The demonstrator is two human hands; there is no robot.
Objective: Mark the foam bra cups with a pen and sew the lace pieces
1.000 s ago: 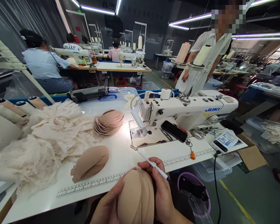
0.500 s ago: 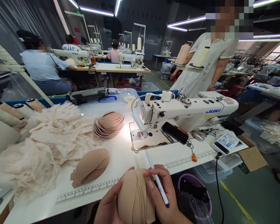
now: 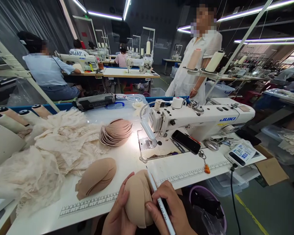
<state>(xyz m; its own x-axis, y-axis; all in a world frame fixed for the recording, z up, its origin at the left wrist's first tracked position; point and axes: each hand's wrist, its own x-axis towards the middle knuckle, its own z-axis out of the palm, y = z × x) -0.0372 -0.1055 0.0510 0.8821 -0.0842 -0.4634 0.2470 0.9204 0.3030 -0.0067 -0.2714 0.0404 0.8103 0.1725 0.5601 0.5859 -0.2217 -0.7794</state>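
Resting between both hands (image 3: 145,209)

A sewing workshop: a white sewing machine (image 3: 201,114) stands on the desk (image 3: 127,163) just beyond the fingers (image 3: 159,195), thread cones (image 3: 215,61) behind it, and people (image 3: 47,70) sit at further machines.

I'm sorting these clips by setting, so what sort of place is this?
Most likely a garment sewing workshop: a white JUKI sewing machine on the near table, tall cream and peach thread cones beyond it, and more white sewing machines at tables behind.
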